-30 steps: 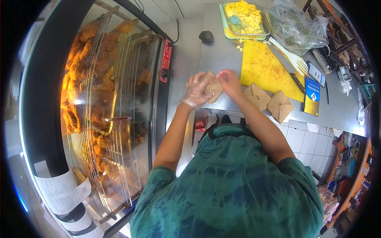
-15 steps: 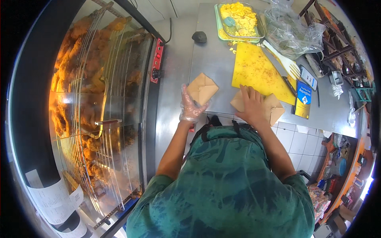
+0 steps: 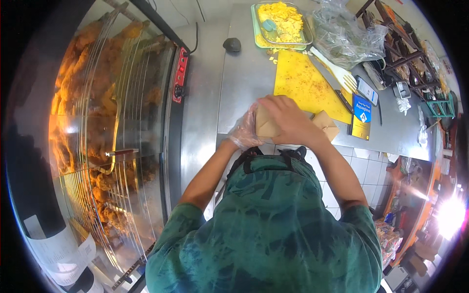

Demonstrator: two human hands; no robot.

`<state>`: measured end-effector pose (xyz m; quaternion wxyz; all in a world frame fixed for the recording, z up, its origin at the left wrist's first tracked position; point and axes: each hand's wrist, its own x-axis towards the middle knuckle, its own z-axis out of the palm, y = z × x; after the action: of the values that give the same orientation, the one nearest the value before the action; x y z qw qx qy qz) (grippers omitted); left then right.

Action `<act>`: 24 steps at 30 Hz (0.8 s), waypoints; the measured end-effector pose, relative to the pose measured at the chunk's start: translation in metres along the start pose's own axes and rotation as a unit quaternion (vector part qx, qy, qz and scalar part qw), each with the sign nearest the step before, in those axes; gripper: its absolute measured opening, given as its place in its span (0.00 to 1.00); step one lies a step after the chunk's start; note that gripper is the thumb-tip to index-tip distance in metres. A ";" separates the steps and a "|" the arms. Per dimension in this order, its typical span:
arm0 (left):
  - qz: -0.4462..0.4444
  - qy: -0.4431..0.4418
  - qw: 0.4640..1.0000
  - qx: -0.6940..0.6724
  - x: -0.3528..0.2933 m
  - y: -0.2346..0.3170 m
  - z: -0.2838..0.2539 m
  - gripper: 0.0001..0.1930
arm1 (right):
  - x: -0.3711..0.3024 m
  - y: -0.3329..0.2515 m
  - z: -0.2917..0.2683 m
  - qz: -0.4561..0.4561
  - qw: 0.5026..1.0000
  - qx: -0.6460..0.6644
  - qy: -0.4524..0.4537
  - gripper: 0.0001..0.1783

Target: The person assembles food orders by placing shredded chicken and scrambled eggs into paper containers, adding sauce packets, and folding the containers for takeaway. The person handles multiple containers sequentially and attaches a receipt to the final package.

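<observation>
A brown paper food box (image 3: 264, 125) is held between both hands at the table's front edge. My left hand (image 3: 243, 131), in a clear plastic glove, is closed around the box's left side. My bare right hand (image 3: 289, 122) lies over the top and right side of the same box, fingers bent across it, hiding much of it. Behind my right wrist a second brown paper box (image 3: 326, 126) rests on the steel table, touching or close to the yellow cutting board (image 3: 298, 78); my arm partly covers it.
A tray of yellow chopped food (image 3: 286, 24) stands at the back, with a clear plastic bag (image 3: 347, 36) beside it. To the right lie a white fork-shaped utensil (image 3: 337, 71), a knife (image 3: 343, 101), a phone (image 3: 366, 90) and a blue-yellow carton (image 3: 361, 117). A lit glass cabinet of fried chicken (image 3: 93, 122) stands left.
My right hand has left the second box and moved left onto the box in my left hand. That box has come right, and the view has shifted slightly.
</observation>
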<state>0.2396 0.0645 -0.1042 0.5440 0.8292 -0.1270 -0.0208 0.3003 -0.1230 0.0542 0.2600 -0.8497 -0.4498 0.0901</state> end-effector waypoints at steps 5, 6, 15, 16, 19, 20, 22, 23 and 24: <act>-0.019 -0.046 0.999 0.003 0.011 0.010 0.001 0.58 | -0.004 0.013 0.022 -0.009 1.000 -0.011 0.009 0.55; -0.052 -0.065 0.996 -0.024 0.016 0.029 -0.003 0.56 | -0.011 0.014 0.019 -0.007 1.000 -0.015 0.017 0.56; -0.035 -0.034 0.988 -0.146 0.016 0.015 0.017 0.44 | -0.117 0.065 -0.003 0.285 0.952 -0.100 0.052 0.63; -0.041 -0.027 0.982 -0.182 0.015 0.012 0.019 0.44 | -0.123 0.065 0.004 0.306 0.946 -0.105 0.020 0.64; -0.105 -0.060 0.952 -0.283 0.019 -0.001 0.021 0.44 | -0.128 0.069 0.020 0.337 0.934 -0.110 0.039 0.59; -0.086 -0.055 0.955 -0.277 0.018 -0.003 0.022 0.44 | -0.127 0.069 0.023 0.353 0.928 -0.110 0.047 0.57; 0.084 -0.003 0.987 -0.138 0.017 -0.004 0.023 0.44 | -0.130 0.071 0.028 0.354 0.926 -0.115 0.068 0.56; 0.079 -0.007 0.985 -0.154 0.017 -0.004 0.023 0.45 | -0.131 0.071 0.028 0.355 0.924 -0.118 0.081 0.55; 0.074 -0.011 0.982 -0.171 0.016 -0.003 0.024 0.46 | -0.130 0.072 0.028 0.371 0.921 -0.100 0.063 0.55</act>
<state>0.2512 0.0404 -0.1146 0.6763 0.7119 -0.1887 -0.0108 0.2654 -0.2515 -0.0176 0.1493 -0.9812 -0.0913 0.0808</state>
